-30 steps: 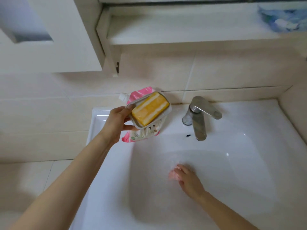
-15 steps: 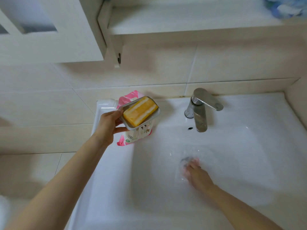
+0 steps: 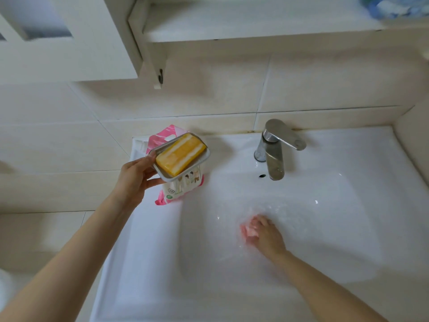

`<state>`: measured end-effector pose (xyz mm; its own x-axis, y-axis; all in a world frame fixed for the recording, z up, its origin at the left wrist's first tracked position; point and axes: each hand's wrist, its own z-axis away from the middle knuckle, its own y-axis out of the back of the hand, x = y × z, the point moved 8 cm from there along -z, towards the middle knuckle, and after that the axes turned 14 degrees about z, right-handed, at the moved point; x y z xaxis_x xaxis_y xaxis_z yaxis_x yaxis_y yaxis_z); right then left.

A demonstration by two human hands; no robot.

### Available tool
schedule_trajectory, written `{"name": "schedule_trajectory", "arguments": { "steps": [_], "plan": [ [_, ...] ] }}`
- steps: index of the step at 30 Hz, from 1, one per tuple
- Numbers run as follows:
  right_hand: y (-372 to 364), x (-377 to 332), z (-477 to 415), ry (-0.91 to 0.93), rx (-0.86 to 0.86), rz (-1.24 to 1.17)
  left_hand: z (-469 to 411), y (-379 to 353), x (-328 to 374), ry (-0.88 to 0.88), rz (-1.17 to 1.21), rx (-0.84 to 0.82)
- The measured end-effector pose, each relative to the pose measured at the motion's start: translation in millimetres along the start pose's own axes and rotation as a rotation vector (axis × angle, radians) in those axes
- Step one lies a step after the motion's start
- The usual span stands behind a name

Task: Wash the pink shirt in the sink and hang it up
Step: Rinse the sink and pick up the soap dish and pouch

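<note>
**Head view: soap dish held, shirt underwater**

The left hand point(image 3: 133, 180) pinches a soap dish point(image 3: 201, 160) carrying a yellow soap bar point(image 3: 180, 154) above the sink point(image 3: 151, 252) rim. The right hand point(image 3: 267, 235) rests on the pink shirt point(image 3: 248, 231) underwater in the basin; its finger grip is unclear.

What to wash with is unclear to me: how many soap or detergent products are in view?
2. A yellow soap bar lies in the dish the left hand holds; a pink pouch, likely detergent, sits on the sink ledge behind it. Others may be hidden.
</note>
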<state>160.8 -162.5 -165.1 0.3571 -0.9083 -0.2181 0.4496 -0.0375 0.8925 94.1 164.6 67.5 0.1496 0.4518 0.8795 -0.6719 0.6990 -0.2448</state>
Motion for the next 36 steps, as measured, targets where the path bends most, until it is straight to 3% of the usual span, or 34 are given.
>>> {"name": "schedule_trajectory", "arguments": {
  "steps": [2,3,6,8,11,13,16,20,25,28,31,33,36],
  "plan": [
    [8.8,19.5,-3.8,-0.253,0.064,0.002,0.8,3.0,2.1,-0.023,-0.005,0.004],
    [12.0,16.5,-4.6,-0.281,0.066,-0.006,0.9,5.0,3.0,-0.032,0.001,0.008],
    [1.0,-22.9,-8.3,-0.012,0.084,0.036,1.6,10.2,8.1,-0.055,0.015,0.012],
    [-10.2,-26.1,-14.7,0.020,0.062,-0.002,1.7,15.4,11.9,-0.081,0.020,0.019],
    [-15.6,-42.2,-17.6,0.086,-0.118,-0.032,2.5,23.6,17.6,-0.117,0.028,0.045],
    [7.0,-43.5,-21.1,-0.056,-0.042,-0.168,2.6,31.1,22.1,-0.132,0.035,0.071],
    [78.5,-62.9,-32.0,-0.115,0.285,-0.442,2.8,43.5,28.7,-0.148,0.035,0.090],
    [168.1,-99.0,-55.6,0.052,0.564,-0.469,1.7,61.2,39.5,-0.177,0.051,0.110],
    [132.9,-127.5,-96.3,0.151,0.469,-0.257,2.8,81.1,53.4,-0.201,0.082,0.122],
    [115.9,-159.3,-102.6,0.229,0.554,-0.068,3.5,90.8,62.0,-0.217,0.084,0.115],
    [112.4,-190.4,-112.6,0.343,0.531,-0.056,3.8,102.1,70.6,-0.239,0.070,0.115],
    [104.6,-212.8,-109.0,0.522,0.480,-0.028,4.5,109.5,77.1,-0.253,0.070,0.114],
    [113.2,-203.6,-93.5,0.680,0.476,-0.147,5.1,120.5,85.2,-0.260,0.069,0.112]
  ]
}}
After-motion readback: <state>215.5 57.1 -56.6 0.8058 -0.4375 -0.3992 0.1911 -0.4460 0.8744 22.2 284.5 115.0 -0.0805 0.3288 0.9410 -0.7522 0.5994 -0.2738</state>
